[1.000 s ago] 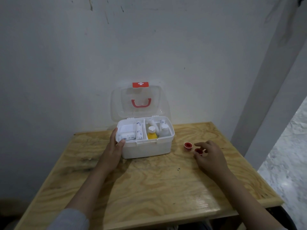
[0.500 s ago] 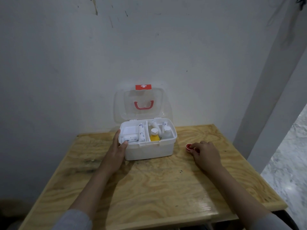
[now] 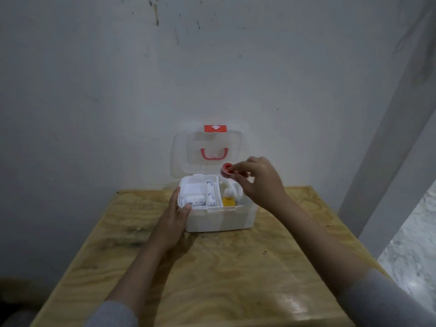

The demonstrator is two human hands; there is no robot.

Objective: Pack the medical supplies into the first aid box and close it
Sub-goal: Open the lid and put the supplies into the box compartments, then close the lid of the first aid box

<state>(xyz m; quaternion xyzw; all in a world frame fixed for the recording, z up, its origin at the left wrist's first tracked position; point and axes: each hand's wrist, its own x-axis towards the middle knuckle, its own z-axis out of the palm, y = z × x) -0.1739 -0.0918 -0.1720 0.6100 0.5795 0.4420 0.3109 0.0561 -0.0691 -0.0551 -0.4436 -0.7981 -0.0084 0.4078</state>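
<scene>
A white first aid box [image 3: 221,220] stands open on the wooden table [image 3: 224,274], its clear lid [image 3: 208,152] with a red handle upright against the wall. Inside lie white bandage rolls [image 3: 210,193] on the left and a yellow bottle [image 3: 228,201] with white bottles on the right. My left hand [image 3: 175,217] grips the box's left front corner. My right hand [image 3: 258,182] hovers over the box's right compartment, pinching a small red cap [image 3: 227,170] between its fingertips. A second red piece may sit behind my fingers; I cannot tell.
The table stands against a white wall [image 3: 212,67]. A white door frame [image 3: 389,138] rises at the right, with pale flooring [image 3: 415,251] beyond the table's right edge.
My right hand closed on the red caps on the table right of the box, then lifted up and left over the open box. My left hand stayed on the box.
</scene>
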